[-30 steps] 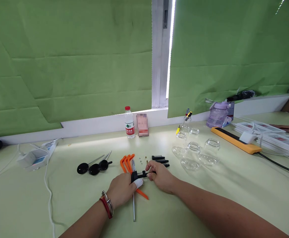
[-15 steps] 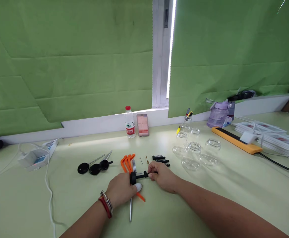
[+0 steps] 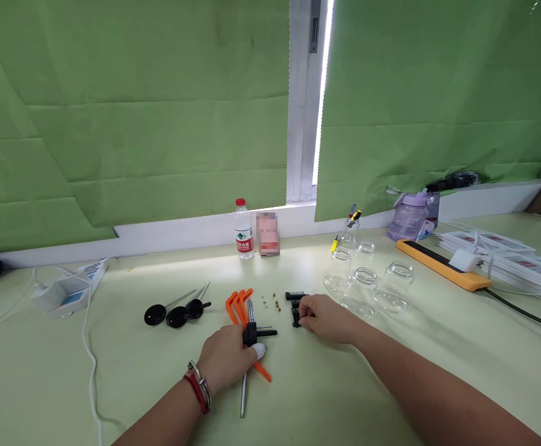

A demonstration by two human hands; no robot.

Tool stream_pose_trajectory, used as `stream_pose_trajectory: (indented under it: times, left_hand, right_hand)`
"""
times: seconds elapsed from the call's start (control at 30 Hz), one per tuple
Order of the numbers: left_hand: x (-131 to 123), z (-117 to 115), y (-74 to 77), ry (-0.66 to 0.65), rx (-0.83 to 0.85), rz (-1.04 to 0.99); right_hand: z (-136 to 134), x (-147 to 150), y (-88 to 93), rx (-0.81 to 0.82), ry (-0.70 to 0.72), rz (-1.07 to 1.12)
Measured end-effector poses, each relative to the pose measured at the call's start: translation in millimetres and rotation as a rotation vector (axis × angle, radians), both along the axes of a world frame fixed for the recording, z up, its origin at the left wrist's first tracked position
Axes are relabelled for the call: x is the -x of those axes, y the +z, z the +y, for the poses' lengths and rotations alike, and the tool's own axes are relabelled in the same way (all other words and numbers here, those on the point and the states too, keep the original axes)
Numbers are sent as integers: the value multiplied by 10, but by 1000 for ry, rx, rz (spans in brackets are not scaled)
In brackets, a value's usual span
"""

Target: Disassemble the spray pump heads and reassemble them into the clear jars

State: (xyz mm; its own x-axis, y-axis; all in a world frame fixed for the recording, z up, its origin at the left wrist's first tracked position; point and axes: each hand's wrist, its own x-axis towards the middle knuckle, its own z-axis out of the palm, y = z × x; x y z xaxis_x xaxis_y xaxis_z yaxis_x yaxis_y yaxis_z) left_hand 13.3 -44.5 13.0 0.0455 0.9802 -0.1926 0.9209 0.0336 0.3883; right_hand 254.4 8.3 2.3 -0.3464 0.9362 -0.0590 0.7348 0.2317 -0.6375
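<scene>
My left hand (image 3: 227,358) is closed around a round black cap (image 3: 250,334). A black stem (image 3: 267,333) and a thin metal pin stick out of the cap to the right. Below the hand, a steel rod (image 3: 243,396) and an orange handle tip (image 3: 263,371) show; how they join the cap is hidden. My right hand (image 3: 322,317) pinches a small black part (image 3: 295,318), apart from the cap. It is beside a row of black parts with springs (image 3: 295,296), partly covering them.
Several orange handles (image 3: 238,301) lie behind my left hand. Tiny brass pieces (image 3: 277,305) lie nearby. Black lids with rods (image 3: 177,316) are at left. Glass jars (image 3: 398,282) stand right, near an orange power strip (image 3: 442,265). A water bottle (image 3: 243,232) stands behind.
My right hand has drawn the small black part off the stem and pin and moved right, towards the spring parts. My left hand has barely moved.
</scene>
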Motion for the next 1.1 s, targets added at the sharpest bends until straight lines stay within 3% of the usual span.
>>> stream_pose_trajectory:
  times: [0.67,1.1]
  left_hand:
    - [-6,-3,31,-6,-1,4]
    - [0,-1,19,-11,10,-20]
  right_hand:
    - [34,-115,227,-104,-94,-54]
    - [83,-168,250,-139,-164,-58]
